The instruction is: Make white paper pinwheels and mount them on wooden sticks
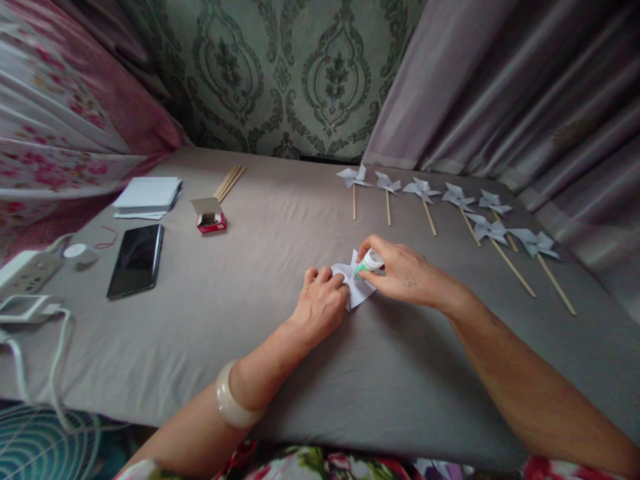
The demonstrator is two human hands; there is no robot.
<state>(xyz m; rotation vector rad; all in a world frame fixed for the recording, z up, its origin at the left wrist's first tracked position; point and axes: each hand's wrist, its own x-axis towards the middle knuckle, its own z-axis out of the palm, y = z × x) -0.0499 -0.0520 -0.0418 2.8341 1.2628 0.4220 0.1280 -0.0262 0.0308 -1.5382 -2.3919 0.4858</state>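
A cut piece of white paper [358,293] lies on the cloth-covered table in front of me, partly hidden by my fingers. My left hand [323,300] is closed over its left side, with the fingertips curled down onto the paper. In my right hand [400,270] is a white and green glue stick [367,263], gripped between thumb and fingers. Its lower end points down at the middle of the paper; whether it touches cannot be made out.
Several paper pinwheels on sticks [457,197] lie at the back right. Left of me are a phone [135,260], a stack of paper [149,195], a small red box [211,222], wooden sticks [231,182], a white cap [80,253] and a power strip [30,272].
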